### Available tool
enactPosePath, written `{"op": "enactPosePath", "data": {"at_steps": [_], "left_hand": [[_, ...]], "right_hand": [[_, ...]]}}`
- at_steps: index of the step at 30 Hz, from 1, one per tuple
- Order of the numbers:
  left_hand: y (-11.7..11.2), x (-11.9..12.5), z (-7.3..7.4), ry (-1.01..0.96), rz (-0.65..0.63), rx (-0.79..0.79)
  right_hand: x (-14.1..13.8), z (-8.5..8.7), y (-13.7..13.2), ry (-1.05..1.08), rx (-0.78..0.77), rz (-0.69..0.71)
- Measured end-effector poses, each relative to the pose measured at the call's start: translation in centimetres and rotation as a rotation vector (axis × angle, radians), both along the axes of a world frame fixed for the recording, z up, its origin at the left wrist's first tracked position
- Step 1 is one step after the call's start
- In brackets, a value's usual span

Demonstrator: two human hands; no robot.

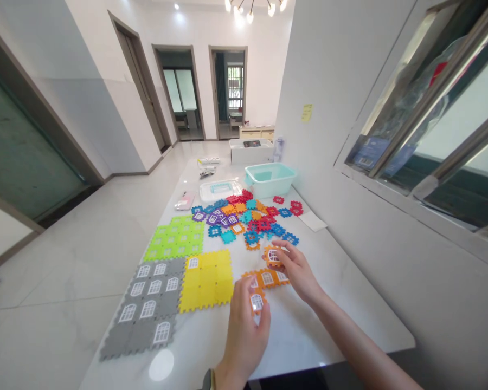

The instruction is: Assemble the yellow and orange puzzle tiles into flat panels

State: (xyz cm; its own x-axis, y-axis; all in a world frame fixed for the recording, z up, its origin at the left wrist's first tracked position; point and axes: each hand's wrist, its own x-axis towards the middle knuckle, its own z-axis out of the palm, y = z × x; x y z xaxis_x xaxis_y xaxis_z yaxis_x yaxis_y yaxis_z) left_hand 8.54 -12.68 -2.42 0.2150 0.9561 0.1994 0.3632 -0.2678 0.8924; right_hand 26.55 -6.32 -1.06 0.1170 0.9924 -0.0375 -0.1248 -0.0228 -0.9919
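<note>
My right hand (299, 271) pinches an orange window tile (273, 257) between thumb and fingers, raised over the table. It is a square interlocking piece with a white window in it. Below it, several orange tiles (267, 278) lie joined in a row, with another orange tile (257, 302) attached at the near left end. My left hand (247, 319) is beside that corner tile, thumb and fingers apart around it; whether they touch it I cannot tell. To the left lie joined panels: yellow (207, 281), grey (166, 292) and lime green (174, 238).
A heap of loose red, blue, purple, turquoise and orange tiles (228, 219) covers the table's middle. Behind it stand a turquoise bin (270, 187) and its clear lid (205, 190). A pink phone (185, 200), a white box (250, 156) and paper (313, 221) also lie there. A wall (350, 216) borders the right.
</note>
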Motion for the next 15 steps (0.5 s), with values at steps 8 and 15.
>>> {"op": "enactPosePath", "data": {"at_steps": [8,15], "left_hand": [[0.4,2.6,1.7,-0.706,0.080,-0.345],[0.7,1.4,0.9,-0.612,0.028,-0.393]], "right_hand": [[-4.1,1.7,-5.7,0.130,0.101,-0.011],[-1.7,1.3,-8.1,-0.402,0.322,0.087]]}}
